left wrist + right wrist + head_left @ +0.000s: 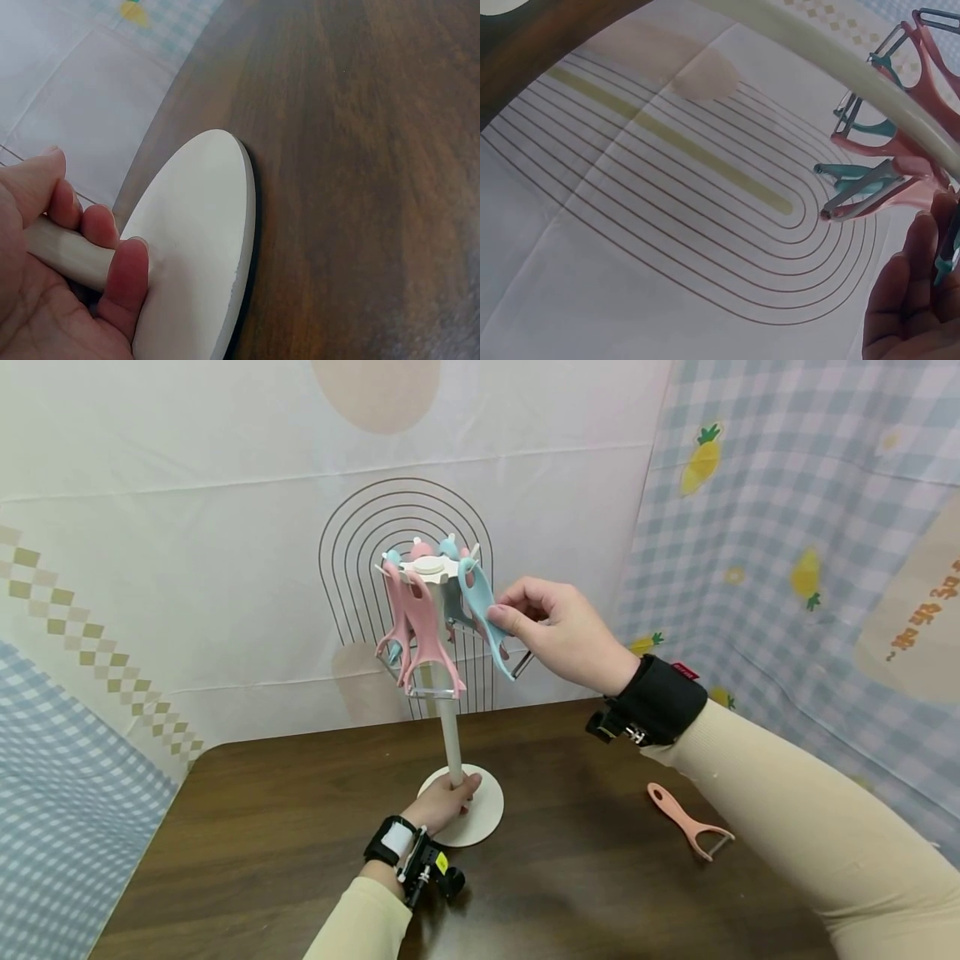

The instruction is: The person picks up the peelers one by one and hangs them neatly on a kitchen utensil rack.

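A white stand [451, 739] with a round base [486, 810] carries several pink and blue peelers on hooks around its top. My left hand [437, 807] grips the pole just above the base, its fingers curled round it in the left wrist view. Up at the stand's right side, my right hand [566, 631] pinches a light blue peeler [478, 597] between thumb and fingers. That peeler's handle loop is at a hook, its blade end pointing down. A pink peeler [426, 631] hangs at the front. In the right wrist view, only part of the held peeler shows.
A peach-coloured peeler [678, 814] lies on the dark wooden table [570, 877], right of the base and near the right forearm. Behind the table hangs a white cloth [187, 593] with printed lines; a blue checked cloth [757, 527] covers the right side.
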Demonstrator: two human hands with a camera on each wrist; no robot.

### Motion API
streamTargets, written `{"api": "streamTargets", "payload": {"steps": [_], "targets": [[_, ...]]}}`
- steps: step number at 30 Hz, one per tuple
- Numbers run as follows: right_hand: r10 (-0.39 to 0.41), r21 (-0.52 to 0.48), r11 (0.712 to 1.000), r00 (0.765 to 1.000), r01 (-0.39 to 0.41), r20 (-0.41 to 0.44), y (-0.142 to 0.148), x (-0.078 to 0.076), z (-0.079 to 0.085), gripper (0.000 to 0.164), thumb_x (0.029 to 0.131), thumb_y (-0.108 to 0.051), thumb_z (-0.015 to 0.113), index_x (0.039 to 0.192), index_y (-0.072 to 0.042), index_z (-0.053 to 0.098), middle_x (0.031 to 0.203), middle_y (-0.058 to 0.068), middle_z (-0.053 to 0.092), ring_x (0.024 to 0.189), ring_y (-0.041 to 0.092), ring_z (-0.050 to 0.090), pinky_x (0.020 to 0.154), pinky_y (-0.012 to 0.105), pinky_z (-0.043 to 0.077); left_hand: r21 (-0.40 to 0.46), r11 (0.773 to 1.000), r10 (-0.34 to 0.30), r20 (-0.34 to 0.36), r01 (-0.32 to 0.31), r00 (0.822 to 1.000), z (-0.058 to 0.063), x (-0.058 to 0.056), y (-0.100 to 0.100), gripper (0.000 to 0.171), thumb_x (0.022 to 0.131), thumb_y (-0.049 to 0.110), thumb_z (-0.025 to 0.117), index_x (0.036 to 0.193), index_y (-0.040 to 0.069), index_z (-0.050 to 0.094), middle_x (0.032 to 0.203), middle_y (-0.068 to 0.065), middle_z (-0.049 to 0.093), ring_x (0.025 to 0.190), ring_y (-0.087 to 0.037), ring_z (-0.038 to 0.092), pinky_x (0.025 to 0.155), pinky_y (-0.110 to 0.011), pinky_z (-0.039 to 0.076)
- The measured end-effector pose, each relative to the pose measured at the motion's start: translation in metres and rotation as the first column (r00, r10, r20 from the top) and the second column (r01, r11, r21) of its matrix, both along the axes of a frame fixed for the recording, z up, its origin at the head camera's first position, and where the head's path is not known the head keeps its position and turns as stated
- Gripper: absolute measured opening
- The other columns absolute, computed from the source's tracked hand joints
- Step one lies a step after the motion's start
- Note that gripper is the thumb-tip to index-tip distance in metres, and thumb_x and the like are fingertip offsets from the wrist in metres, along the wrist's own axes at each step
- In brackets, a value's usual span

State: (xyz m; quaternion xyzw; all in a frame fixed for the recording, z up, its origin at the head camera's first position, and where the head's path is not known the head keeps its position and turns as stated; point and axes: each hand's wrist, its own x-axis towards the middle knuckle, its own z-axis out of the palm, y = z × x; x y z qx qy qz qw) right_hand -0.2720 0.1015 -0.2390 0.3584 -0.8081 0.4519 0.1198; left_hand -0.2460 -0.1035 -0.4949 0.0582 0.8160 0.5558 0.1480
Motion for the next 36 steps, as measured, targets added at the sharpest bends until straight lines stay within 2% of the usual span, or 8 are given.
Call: {"api": "streamTargets", "payload": {"steps": [3, 15, 19, 23, 29, 33, 34, 36], "targets": [[-0.014, 0.011, 1.000, 1.000, 0.014, -0.008, 0.004, -0.001, -0.002, 0.015, 0.095, -0.028, 0.064, 0.099, -0.014, 0.066, 0.080, -0.003, 0.066, 0.066, 0.017, 0.053, 0.058, 0.030, 0.037, -0.005, 1.000, -0.001, -0.009, 0.001, 1.000, -0.001, 0.000, 0.000, 0.043, 0.102, 0.035, 0.049, 0.082, -0.003, 0.055, 0.070, -0.002, 0.047, 0.065, -0.016, 0.046, 0.064, -0.030, 0.038], [-0.046, 0.063, 0.997, 0.998, 0.049, -0.046, 0.014, -0.003, -0.012, 0.017, 0.095, -0.032, 0.064, 0.096, -0.015, 0.067, 0.083, -0.005, 0.065, 0.070, 0.014, 0.055, 0.060, 0.032, 0.042, -0.002, 1.000, 0.011, -0.022, -0.011, 1.000, -0.001, 0.001, 0.000, 0.044, 0.102, 0.036, 0.049, 0.080, -0.002, 0.054, 0.070, -0.003, 0.047, 0.064, -0.015, 0.046, 0.063, -0.029, 0.038], [-0.060, 0.090, 0.994, 0.998, 0.063, -0.027, 0.026, -0.008, -0.022, 0.019, 0.095, -0.034, 0.063, 0.095, -0.015, 0.067, 0.083, -0.004, 0.064, 0.070, 0.014, 0.054, 0.061, 0.032, 0.041, 0.014, 1.000, 0.004, -0.022, -0.003, 1.000, -0.001, 0.002, 0.000, 0.042, 0.102, 0.034, 0.050, 0.079, -0.001, 0.053, 0.072, -0.005, 0.048, 0.065, -0.017, 0.047, 0.064, -0.029, 0.039], [-0.107, 0.179, 0.978, 0.994, 0.105, 0.001, 0.047, -0.013, -0.040, 0.021, 0.095, -0.036, 0.062, 0.096, -0.016, 0.067, 0.083, -0.003, 0.062, 0.071, 0.015, 0.051, 0.063, 0.032, 0.042, 0.026, 1.000, 0.001, -0.018, -0.001, 1.000, -0.001, 0.002, 0.000, 0.040, 0.102, 0.034, 0.050, 0.080, 0.001, 0.053, 0.074, -0.007, 0.050, 0.066, -0.017, 0.048, 0.064, -0.029, 0.039], [-0.159, 0.387, 0.915, 0.983, 0.113, 0.089, 0.087, -0.017, -0.074, 0.021, 0.097, -0.037, 0.058, 0.100, -0.017, 0.064, 0.086, -0.002, 0.061, 0.073, 0.017, 0.052, 0.067, 0.036, 0.042, 0.041, 0.999, 0.001, -0.017, -0.001, 1.000, 0.001, 0.002, 0.000, 0.039, 0.102, 0.034, 0.050, 0.080, 0.002, 0.053, 0.072, -0.006, 0.049, 0.064, -0.017, 0.047, 0.064, -0.030, 0.039], [-0.183, 0.506, 0.860, 0.965, 0.066, 0.187, 0.112, -0.020, -0.099, 0.023, 0.097, -0.036, 0.059, 0.104, -0.015, 0.063, 0.088, -0.002, 0.062, 0.075, 0.016, 0.056, 0.069, 0.037, 0.044, 0.049, 0.999, 0.002, -0.010, -0.002, 1.000, 0.000, 0.001, 0.001, 0.038, 0.102, 0.033, 0.050, 0.079, 0.003, 0.052, 0.072, -0.005, 0.047, 0.064, -0.017, 0.046, 0.063, -0.029, 0.038], [-0.191, 0.540, 0.840, 0.958, 0.047, 0.214, 0.118, -0.020, -0.105, 0.024, 0.097, -0.036, 0.060, 0.106, -0.014, 0.063, 0.089, -0.001, 0.062, 0.076, 0.016, 0.057, 0.070, 0.038, 0.045, 0.051, 0.999, 0.002, -0.006, -0.002, 1.000, 0.000, 0.001, 0.001, 0.038, 0.102, 0.033, 0.050, 0.079, 0.003, 0.052, 0.072, -0.005, 0.047, 0.064, -0.017, 0.046, 0.063, -0.029, 0.038], [-0.209, 0.632, 0.775, 0.945, 0.002, 0.253, 0.130, -0.021, -0.116, 0.030, 0.095, -0.037, 0.062, 0.109, -0.011, 0.062, 0.093, 0.001, 0.063, 0.081, 0.018, 0.059, 0.072, 0.040, 0.046, 0.049, 0.999, 0.002, -0.005, -0.002, 1.000, -0.001, 0.001, 0.001, 0.037, 0.102, 0.033, 0.050, 0.079, 0.004, 0.052, 0.073, -0.004, 0.047, 0.064, -0.017, 0.046, 0.063, -0.029, 0.038]]}}
